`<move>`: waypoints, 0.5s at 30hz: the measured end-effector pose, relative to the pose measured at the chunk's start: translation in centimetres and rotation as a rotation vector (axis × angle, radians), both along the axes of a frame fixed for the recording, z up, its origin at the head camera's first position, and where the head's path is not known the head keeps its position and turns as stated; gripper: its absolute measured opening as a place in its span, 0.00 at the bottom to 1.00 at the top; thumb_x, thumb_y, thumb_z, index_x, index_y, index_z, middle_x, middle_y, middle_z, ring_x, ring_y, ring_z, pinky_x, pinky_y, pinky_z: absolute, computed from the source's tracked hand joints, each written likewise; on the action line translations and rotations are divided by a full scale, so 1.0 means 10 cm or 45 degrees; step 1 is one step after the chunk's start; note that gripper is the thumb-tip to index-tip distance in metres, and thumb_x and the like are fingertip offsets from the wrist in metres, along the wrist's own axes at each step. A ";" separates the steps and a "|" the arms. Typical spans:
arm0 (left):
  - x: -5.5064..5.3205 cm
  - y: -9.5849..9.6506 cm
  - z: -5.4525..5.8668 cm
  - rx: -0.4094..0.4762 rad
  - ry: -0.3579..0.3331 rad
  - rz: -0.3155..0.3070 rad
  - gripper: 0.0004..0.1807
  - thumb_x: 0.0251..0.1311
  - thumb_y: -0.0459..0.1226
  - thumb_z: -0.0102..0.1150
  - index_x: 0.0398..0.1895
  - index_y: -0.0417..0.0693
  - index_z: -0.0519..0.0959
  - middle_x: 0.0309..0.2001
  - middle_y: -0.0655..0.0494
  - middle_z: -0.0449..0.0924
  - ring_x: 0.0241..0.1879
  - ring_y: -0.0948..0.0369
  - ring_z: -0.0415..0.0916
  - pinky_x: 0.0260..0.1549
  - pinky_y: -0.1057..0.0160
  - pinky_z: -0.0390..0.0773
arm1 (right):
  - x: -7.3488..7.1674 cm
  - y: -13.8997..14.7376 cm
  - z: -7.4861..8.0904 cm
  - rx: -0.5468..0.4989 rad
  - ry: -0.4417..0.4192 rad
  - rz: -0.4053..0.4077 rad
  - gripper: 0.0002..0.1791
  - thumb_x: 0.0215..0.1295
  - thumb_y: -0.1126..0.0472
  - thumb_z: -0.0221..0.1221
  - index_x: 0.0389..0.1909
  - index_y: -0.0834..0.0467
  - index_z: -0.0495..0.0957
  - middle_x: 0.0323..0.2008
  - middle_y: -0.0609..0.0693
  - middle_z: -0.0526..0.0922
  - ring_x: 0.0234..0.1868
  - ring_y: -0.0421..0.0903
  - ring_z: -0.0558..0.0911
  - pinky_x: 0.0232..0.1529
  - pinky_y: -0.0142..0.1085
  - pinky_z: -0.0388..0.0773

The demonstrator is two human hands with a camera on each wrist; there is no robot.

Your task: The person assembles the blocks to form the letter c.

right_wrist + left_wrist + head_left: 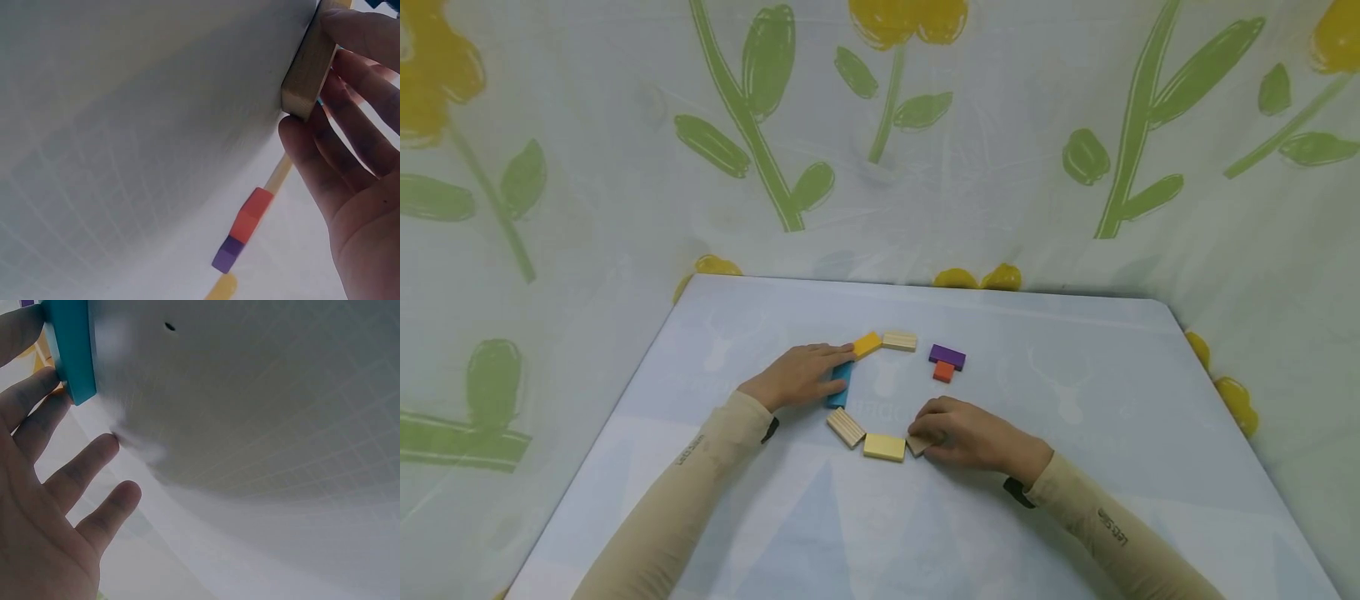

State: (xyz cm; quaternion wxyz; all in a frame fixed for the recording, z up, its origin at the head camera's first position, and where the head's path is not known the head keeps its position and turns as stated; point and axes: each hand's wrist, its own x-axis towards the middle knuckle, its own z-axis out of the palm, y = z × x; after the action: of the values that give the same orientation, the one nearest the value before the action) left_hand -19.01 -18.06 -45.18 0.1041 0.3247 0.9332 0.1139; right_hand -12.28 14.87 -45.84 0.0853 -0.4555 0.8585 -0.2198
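My left hand reaches over a blue wooden block, its fairly straight fingers spread. Its thumb lies on that block and its fingertips rest where the blue end meets an orange-yellow block. The left wrist view shows fingertips against the blue block, with two other fingers apart from it. With thumb and fingers my right hand pinches a plain wooden block, partly hidden under the hand in the head view. That block's left end sits at the right end of a pale yellow block.
A plain grooved block lies between the blue and pale yellow ones. Another plain block adjoins the orange-yellow one at the back. To the right, a purple block touches a red-orange block. All rest on a white patterned table.
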 end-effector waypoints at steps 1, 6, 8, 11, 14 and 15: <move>0.00 0.00 0.00 0.002 0.000 -0.001 0.32 0.74 0.49 0.54 0.76 0.46 0.65 0.77 0.52 0.61 0.73 0.49 0.62 0.71 0.46 0.62 | 0.00 0.00 0.00 0.001 0.002 -0.003 0.17 0.63 0.60 0.70 0.53 0.50 0.85 0.51 0.40 0.81 0.52 0.36 0.78 0.54 0.31 0.79; 0.01 0.00 0.01 0.002 0.000 -0.003 0.32 0.75 0.49 0.54 0.76 0.46 0.65 0.77 0.52 0.61 0.73 0.49 0.62 0.71 0.46 0.62 | 0.01 0.00 -0.01 0.008 0.002 -0.010 0.17 0.63 0.60 0.70 0.53 0.49 0.85 0.51 0.40 0.81 0.52 0.36 0.78 0.55 0.31 0.79; 0.01 0.00 0.01 -0.001 0.002 -0.001 0.32 0.75 0.49 0.54 0.76 0.46 0.65 0.77 0.52 0.61 0.73 0.49 0.62 0.71 0.46 0.62 | 0.01 0.00 -0.01 0.009 0.003 -0.012 0.17 0.64 0.60 0.70 0.53 0.50 0.85 0.52 0.40 0.81 0.52 0.37 0.78 0.55 0.32 0.79; 0.01 0.00 0.01 -0.010 0.003 0.003 0.32 0.75 0.49 0.54 0.76 0.46 0.65 0.77 0.52 0.61 0.73 0.49 0.62 0.71 0.46 0.62 | 0.02 0.00 -0.01 0.008 0.004 -0.009 0.17 0.64 0.60 0.70 0.53 0.50 0.85 0.52 0.41 0.81 0.52 0.37 0.78 0.54 0.32 0.79; 0.01 0.00 0.00 -0.015 -0.001 0.006 0.32 0.75 0.49 0.53 0.76 0.46 0.65 0.77 0.53 0.61 0.73 0.49 0.62 0.71 0.47 0.62 | 0.02 0.00 -0.01 0.004 0.003 -0.003 0.17 0.63 0.60 0.70 0.53 0.50 0.85 0.52 0.41 0.81 0.52 0.37 0.78 0.54 0.32 0.79; 0.01 0.00 0.00 -0.016 -0.002 0.007 0.32 0.75 0.49 0.53 0.76 0.46 0.65 0.77 0.53 0.61 0.73 0.49 0.62 0.71 0.46 0.62 | 0.02 0.00 -0.01 0.003 0.003 -0.001 0.17 0.63 0.60 0.70 0.54 0.50 0.84 0.52 0.41 0.81 0.52 0.37 0.78 0.54 0.32 0.79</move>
State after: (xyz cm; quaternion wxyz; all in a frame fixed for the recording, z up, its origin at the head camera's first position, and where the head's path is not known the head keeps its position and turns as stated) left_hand -18.89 -18.03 -45.14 0.1065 0.3213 0.9347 0.1087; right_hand -12.04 14.86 -45.94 0.0846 -0.4553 0.8590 -0.2184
